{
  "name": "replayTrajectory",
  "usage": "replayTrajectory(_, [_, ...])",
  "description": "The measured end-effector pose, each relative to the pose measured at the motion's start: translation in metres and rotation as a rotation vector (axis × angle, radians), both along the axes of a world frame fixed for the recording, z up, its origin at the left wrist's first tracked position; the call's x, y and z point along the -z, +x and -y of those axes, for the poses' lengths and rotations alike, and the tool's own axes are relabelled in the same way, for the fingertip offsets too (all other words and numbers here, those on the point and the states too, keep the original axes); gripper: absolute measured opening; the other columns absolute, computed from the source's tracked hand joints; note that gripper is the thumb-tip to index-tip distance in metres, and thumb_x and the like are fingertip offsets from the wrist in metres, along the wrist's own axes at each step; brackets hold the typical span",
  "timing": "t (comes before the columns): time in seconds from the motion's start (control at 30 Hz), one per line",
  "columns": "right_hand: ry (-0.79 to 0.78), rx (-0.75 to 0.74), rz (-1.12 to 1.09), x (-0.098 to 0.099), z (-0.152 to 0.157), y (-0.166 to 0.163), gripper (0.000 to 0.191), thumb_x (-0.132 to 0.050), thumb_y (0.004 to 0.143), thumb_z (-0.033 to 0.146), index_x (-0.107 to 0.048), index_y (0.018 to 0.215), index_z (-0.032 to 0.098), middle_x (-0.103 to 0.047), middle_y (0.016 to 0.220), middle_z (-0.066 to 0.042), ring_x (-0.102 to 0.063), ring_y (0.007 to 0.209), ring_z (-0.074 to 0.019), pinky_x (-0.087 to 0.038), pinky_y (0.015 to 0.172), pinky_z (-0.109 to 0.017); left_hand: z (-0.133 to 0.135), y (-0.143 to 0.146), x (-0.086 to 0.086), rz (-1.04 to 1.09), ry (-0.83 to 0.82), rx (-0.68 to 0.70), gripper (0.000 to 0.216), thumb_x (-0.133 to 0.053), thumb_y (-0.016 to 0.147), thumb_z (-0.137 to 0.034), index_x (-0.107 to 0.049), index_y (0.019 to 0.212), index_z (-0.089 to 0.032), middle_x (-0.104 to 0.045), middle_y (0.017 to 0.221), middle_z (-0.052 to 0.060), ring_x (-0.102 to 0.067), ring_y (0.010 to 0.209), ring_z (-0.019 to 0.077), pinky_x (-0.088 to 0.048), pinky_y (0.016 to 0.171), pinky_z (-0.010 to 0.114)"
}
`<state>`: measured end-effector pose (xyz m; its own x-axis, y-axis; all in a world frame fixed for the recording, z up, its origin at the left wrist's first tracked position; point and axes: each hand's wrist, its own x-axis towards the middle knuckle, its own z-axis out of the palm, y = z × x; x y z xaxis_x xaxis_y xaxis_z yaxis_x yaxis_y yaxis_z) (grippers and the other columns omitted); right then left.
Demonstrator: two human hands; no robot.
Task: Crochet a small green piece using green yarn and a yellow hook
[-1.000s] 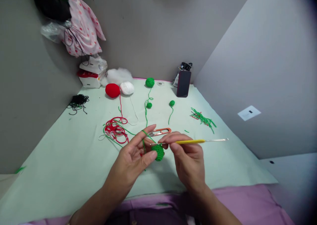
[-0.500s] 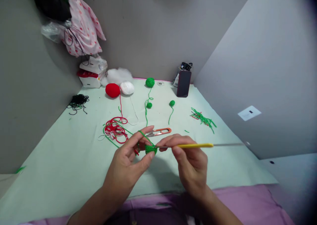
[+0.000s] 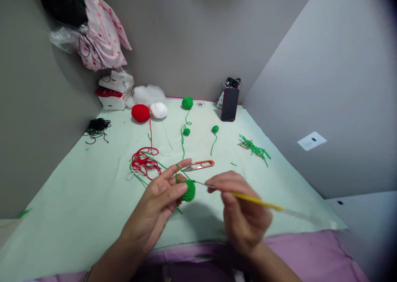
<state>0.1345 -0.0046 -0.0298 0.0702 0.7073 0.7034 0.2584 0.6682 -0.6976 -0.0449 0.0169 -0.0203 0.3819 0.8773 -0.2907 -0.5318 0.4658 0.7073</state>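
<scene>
Pinched between the thumb and fingers of my left hand (image 3: pixel 161 199) is a small green crochet piece (image 3: pixel 189 191). Green yarn runs over my raised left index finger down to the piece, and a bit of red yarn shows under it. My right hand (image 3: pixel 243 209) is closed around the yellow handle of a crochet hook (image 3: pixel 248 197), whose thin metal shaft reaches left to the upper edge of the piece. The hook's far end is blurred. Just beyond my left fingertips lie orange thread snips (image 3: pixel 203 165).
Tangled red yarn (image 3: pixel 144 162) lies left of my hands. Farther back sit a red yarn ball (image 3: pixel 140 113), a white yarn ball (image 3: pixel 159 110), a green yarn ball (image 3: pixel 187 103) and two small green balls. A phone (image 3: pixel 230 104) stands at the back; green scraps (image 3: pixel 254 147) lie right.
My left hand has turned the green piece so more of its rounded side shows. My right hand has moved slightly right and down, tilting the crochet hook's back end downward.
</scene>
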Motion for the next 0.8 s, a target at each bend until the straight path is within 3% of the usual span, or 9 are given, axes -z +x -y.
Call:
replayTrajectory(0.07, [-0.145, -0.100, -0.231, -0.002, -0.003, 0.000, 0.019, -0.063, 0.109, 0.027, -0.081, 0.109, 0.030, -0.080, 0.090, -0.005, -0.071, 0.075, -0.0207, -0.062, 0.068, -0.037, -0.001, -0.001, -0.001, -0.023, 0.029, -0.039, 0.055, -0.097, 0.078, -0.031, -0.082, 0.130, -0.025, -0.064, 0.085, -0.002, -0.055, 0.079, 0.0125, -0.046, 0.079, 0.025])
replayTrajectory(0.13, [-0.236, -0.197, -0.327, -0.002, -0.007, 0.000, 0.014, -0.068, 0.106, 0.031, -0.082, 0.103, 0.029, -0.080, 0.088, -0.004, -0.069, 0.074, -0.0195, -0.061, 0.069, -0.036, 0.000, -0.001, 0.000, -0.060, 0.095, -0.047, 0.051, -0.096, 0.079, -0.032, -0.083, 0.129, -0.028, -0.065, 0.086, -0.001, -0.057, 0.081, 0.0133, -0.047, 0.080, 0.025])
replayTrajectory(0.33, [-0.303, -0.267, -0.335, 0.002, -0.013, -0.004, 0.013, -0.072, 0.104, 0.031, -0.084, 0.105, 0.028, -0.084, 0.098, -0.006, -0.076, 0.093, -0.0209, -0.064, 0.074, -0.033, 0.004, 0.004, 0.005, -0.134, 0.196, -0.056, 0.047, -0.092, 0.084, -0.031, -0.081, 0.130, -0.031, -0.069, 0.092, 0.001, -0.065, 0.093, 0.0193, -0.053, 0.092, 0.032])
replayTrajectory(0.53, [-0.368, -0.277, -0.409, 0.006, -0.012, 0.000, 0.016, -0.071, 0.105, 0.036, -0.081, 0.100, 0.024, -0.083, 0.095, -0.006, -0.075, 0.077, -0.0181, -0.064, 0.074, -0.034, 0.002, 0.000, 0.002, -0.214, 0.234, -0.079, 0.047, -0.091, 0.085, -0.029, -0.081, 0.130, -0.030, -0.069, 0.090, 0.000, -0.064, 0.089, 0.0189, -0.054, 0.086, 0.031])
replayTrajectory(0.67, [-0.343, -0.278, -0.359, 0.004, -0.009, 0.002, 0.016, -0.065, 0.108, 0.031, -0.078, 0.103, 0.026, -0.082, 0.095, -0.003, -0.075, 0.079, -0.0174, -0.063, 0.077, -0.034, 0.001, -0.002, 0.006, -0.266, 0.279, -0.083, 0.045, -0.088, 0.087, -0.030, -0.080, 0.131, -0.031, -0.069, 0.091, 0.000, -0.064, 0.089, 0.0203, -0.053, 0.087, 0.032])
replayTrajectory(0.8, [-0.173, -0.183, -0.092, 0.000, -0.001, 0.004, 0.022, -0.059, 0.109, 0.018, -0.077, 0.116, 0.027, -0.082, 0.102, -0.005, -0.077, 0.092, -0.0204, -0.064, 0.083, -0.038, 0.002, -0.001, 0.009, -0.364, 0.321, -0.126, 0.046, -0.088, 0.087, -0.029, -0.080, 0.132, -0.031, -0.070, 0.093, 0.001, -0.064, 0.094, 0.0221, -0.050, 0.096, 0.035])
